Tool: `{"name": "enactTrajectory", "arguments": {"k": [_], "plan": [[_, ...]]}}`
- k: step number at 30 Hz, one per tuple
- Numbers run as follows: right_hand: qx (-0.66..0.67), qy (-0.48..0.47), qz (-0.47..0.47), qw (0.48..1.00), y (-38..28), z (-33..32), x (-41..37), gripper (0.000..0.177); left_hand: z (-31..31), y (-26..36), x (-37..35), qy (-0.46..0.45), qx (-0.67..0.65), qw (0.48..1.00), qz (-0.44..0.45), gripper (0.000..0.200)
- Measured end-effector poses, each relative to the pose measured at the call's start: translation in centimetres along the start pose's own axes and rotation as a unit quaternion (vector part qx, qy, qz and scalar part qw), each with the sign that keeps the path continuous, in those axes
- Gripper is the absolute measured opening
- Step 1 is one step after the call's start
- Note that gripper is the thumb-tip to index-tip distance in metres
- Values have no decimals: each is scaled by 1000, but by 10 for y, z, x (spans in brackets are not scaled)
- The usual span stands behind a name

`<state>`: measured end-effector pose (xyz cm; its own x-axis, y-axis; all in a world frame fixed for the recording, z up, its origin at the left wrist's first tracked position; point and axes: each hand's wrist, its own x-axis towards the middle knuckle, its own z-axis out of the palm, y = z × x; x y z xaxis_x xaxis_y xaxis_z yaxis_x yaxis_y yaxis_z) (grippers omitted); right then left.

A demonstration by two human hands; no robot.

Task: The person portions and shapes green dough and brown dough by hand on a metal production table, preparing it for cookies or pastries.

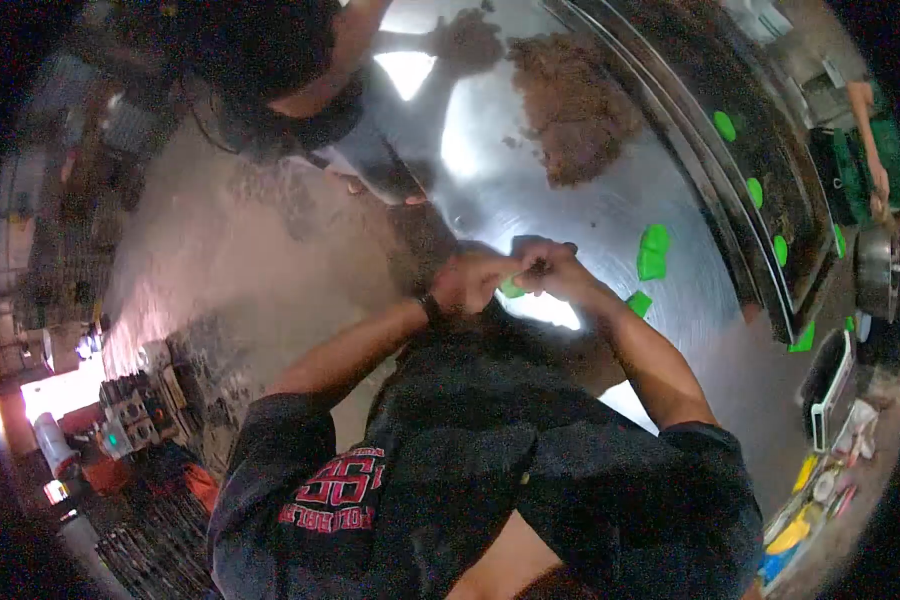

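Observation:
My left hand point(467, 283), with a dark band at its wrist, is closed close against my right hand point(558, 270) over the metal table point(610, 215). A small bright green piece point(511, 288) shows between them, and the fingers of both hands are pinched around it. Its exact kind cannot be made out, and my fingers cover most of it. On the table to the right of my hands lie another green piece point(653, 250) and a smaller green piece point(638, 303), partly behind my right forearm.
Brown crumbly material point(575, 110) is spread on the table ahead. A long dark tray point(760, 165) along the right carries several green pieces. Another person point(320, 110) leans in from the upper left. A metal pot point(878, 262) stands at the far right.

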<state>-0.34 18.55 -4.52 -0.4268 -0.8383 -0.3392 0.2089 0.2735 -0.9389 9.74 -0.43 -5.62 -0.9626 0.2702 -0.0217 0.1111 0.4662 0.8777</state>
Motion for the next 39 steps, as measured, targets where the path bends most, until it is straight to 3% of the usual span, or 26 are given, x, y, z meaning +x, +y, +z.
{"name": "enactTrajectory", "arguments": {"k": [1, 2, 4, 5, 6, 8, 9, 12, 14, 16, 18, 20, 21, 22, 23, 25, 27, 28, 29, 30, 31, 33, 35, 36, 38, 39], "plan": [[15, 36, 35, 999, 6, 1, -4, 17, -2, -1, -5, 72, -67, 995, 18, 29], [26, 76, 68, 994, 11, 2, -8, 16, -4, 1, -2, 84, -43, 995, 32, 28], [116, 116, -27, 986, 20, 19, -17, 19, -7, 0, 6, 108, -4, 992, 63, 30], [90, 197, -108, 970, 19, 34, -18, 24, -6, -4, 9, 96, -1, 995, 38, 27], [-251, 246, -202, 914, 13, 35, -20, 27, -5, -13, 9, 97, 5, 994, 54, 23], [-319, 312, -240, 862, 8, 54, -19, 26, -4, -25, 12, 95, 19, 991, 92, 16], [-356, 311, -217, 854, 5, 61, -17, 18, -2, -28, 11, 117, 18, 986, 116, 13], [-309, 233, -68, 920, -30, 56, -4, 18, -6, -30, 12, 68, 52, 992, 91, 14], [-547, 21, -25, 837, -61, 23, 17, 19, 13, -61, 12, 68, 124, 990, 19, 15], [-509, 277, -131, 805, -123, 56, 29, 19, 4, -66, 12, 131, 140, 980, -45, 18], [-380, 478, -335, 717, -139, 71, 45, 27, -37, -28, -3, 245, 86, 962, -90, 24], [-506, 500, -213, 670, -61, 75, 70, 37, -65, -55, -11, 328, -15, 942, -62, 29], [-562, 504, -146, 639, -26, 80, 78, 43, -75, -62, -17, 319, 23, 943, -96, 29], [-594, 417, -6, 687, -10, 98, 72, 49, -85, -63, -22, 306, 61, 941, -128, 30], [-567, 426, -21, 705, -15, 97, 75, 49, -97, -66, -18, 298, 99, 937, -151, 31], [-477, 439, -21, 761, -12, 105, 68, 49, -91, -98, -16, 300, 84, 949, -53, 28], [-373, 453, -26, 809, -7, 80, 64, 49, -87, -85, 14, 300, 33, 953, 21, 27], [-425, 370, -13, 826, -18, 78, 47, 44, -91, -71, 24, 259, 55, 964, 39, 32], [-516, 176, 51, 837, -33, 69, 33, 39, -87, -66, 33, 260, -13, 965, -11, 25], [-567, 246, 2, 786, -7, 73, 24, 32, -83, -63, 44, 253, -80, 962, -61, 18], [-483, 272, -93, 827, -3, 67, 6, 25, -76, -73, 60, 292, -104, 950, 38, 15], [-363, 146, 1, 920, -26, 46, -18, 23, -45, -153, 96, 306, -238, 910, 147, 9], [-263, 81, 1, 961, -37, 14, -34, 30, -47, -133, 98, 258, 30, 956, 137, 18], [-225, 60, -25, 972, -39, -10, -39, 34, -46, -115, 94, 246, 151, 949, 131, 23], [-234, 132, 6, 963, -82, -67, -53, 59, -51, -79, 85, 247, 237, 935, 93, 35], [-277, 198, -27, 940, -108, -97, -60, 53, -52, -70, 87, 229, 254, 937, 74, 33]]}}
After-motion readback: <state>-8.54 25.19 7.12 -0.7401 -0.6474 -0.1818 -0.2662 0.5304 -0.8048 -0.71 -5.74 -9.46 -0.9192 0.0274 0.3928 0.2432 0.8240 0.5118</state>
